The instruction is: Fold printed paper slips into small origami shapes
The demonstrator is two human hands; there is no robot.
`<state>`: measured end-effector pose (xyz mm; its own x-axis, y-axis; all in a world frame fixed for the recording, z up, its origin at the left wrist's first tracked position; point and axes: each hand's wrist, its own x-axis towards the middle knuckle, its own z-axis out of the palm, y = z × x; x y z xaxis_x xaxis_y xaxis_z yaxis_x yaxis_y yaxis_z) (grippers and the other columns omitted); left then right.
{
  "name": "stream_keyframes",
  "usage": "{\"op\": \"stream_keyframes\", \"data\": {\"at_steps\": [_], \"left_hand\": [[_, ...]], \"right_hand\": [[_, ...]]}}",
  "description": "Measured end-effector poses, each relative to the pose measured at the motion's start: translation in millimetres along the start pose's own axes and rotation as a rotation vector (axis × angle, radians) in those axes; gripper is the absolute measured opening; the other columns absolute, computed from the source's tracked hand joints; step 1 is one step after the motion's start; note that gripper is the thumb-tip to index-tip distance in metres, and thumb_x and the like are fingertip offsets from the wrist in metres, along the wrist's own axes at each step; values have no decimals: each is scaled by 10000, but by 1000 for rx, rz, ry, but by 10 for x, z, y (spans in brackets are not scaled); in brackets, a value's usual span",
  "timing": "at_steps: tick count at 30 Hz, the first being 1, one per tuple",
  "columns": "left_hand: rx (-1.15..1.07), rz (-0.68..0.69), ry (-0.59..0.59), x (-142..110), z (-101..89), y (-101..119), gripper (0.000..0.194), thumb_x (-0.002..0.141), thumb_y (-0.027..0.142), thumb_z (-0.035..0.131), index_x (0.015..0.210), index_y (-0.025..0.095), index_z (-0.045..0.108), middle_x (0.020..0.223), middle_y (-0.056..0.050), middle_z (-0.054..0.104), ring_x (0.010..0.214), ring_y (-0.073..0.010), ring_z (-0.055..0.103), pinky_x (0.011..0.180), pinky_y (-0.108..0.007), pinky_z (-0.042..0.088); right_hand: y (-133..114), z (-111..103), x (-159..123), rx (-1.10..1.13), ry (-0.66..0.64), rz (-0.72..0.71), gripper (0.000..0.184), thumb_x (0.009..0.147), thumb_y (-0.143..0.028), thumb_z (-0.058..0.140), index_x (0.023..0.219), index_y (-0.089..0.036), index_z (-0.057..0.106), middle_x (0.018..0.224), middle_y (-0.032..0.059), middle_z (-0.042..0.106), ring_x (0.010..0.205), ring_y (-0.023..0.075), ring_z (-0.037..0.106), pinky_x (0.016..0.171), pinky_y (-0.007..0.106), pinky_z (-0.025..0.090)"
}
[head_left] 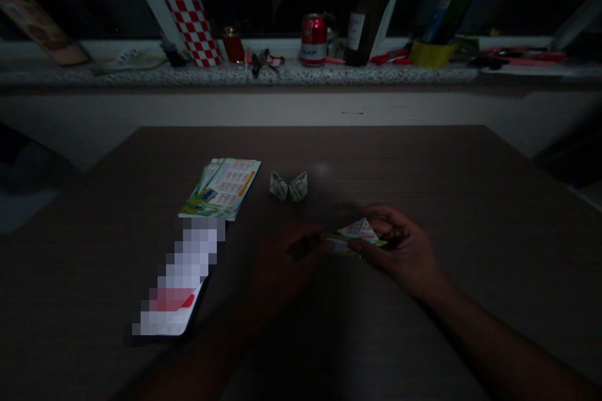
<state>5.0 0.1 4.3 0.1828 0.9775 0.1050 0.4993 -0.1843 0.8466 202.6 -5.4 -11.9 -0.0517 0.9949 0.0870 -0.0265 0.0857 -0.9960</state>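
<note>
Between my two hands, just above the dark table, is a small folded piece of printed paper (360,230) with a triangular flap standing up. My left hand (289,254) pinches its left end between thumb and fingers. At the right end my right hand (404,247) grips it, thumb in front and fingers behind. Farther back on the table stand two small folded paper pieces (288,187), their lower corners close together. A stack of printed calendar cards (223,188), green and white, lies to the left of them.
A lit phone (183,288), its screen blurred out, lies left of my left hand. Along the granite windowsill (277,77) stand a red can (313,41), a red-and-white checkered bottle (194,31), a dark labelled bottle (364,25) and a yellow holder (431,54).
</note>
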Motion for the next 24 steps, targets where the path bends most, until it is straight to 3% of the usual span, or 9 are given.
{"op": "stream_keyframes", "data": {"at_steps": [4, 9, 18, 24], "left_hand": [[92, 78, 84, -25, 1, 21, 270, 784, 262, 684, 1051, 230, 667, 913, -1, 713, 800, -158, 636, 768, -289, 511], [176, 235, 64, -49, -2, 14, 102, 843, 286, 620, 892, 230, 690, 940, -25, 708, 890, -179, 634, 812, -313, 492], [25, 93, 95, -35, 20, 72, 78, 753, 220, 699, 830, 208, 699, 721, 19, 657, 654, -130, 581, 635, -247, 454], [-166, -128, 36, -23, 32, 103, 134, 692, 279, 761, 782, 198, 703, 671, 26, 651, 622, -127, 564, 553, -217, 421]], "right_hand": [[-16, 15, -10, -14, 2, -20, 364, 705, -260, 777, 1003, -217, 573, 800, 30, 763, 675, 178, 715, 616, 280, 574], [-16, 16, -25, -29, 23, -69, 337, 700, -216, 772, 979, -221, 583, 790, 23, 765, 673, 172, 717, 621, 274, 582], [-32, 45, -26, -73, 66, -129, 307, 691, -151, 770, 941, -229, 609, 768, -9, 765, 668, 150, 720, 608, 225, 575], [-39, 36, -52, -101, 76, -165, 295, 684, -129, 776, 915, -237, 627, 756, -21, 756, 672, 133, 713, 605, 194, 561]]}}
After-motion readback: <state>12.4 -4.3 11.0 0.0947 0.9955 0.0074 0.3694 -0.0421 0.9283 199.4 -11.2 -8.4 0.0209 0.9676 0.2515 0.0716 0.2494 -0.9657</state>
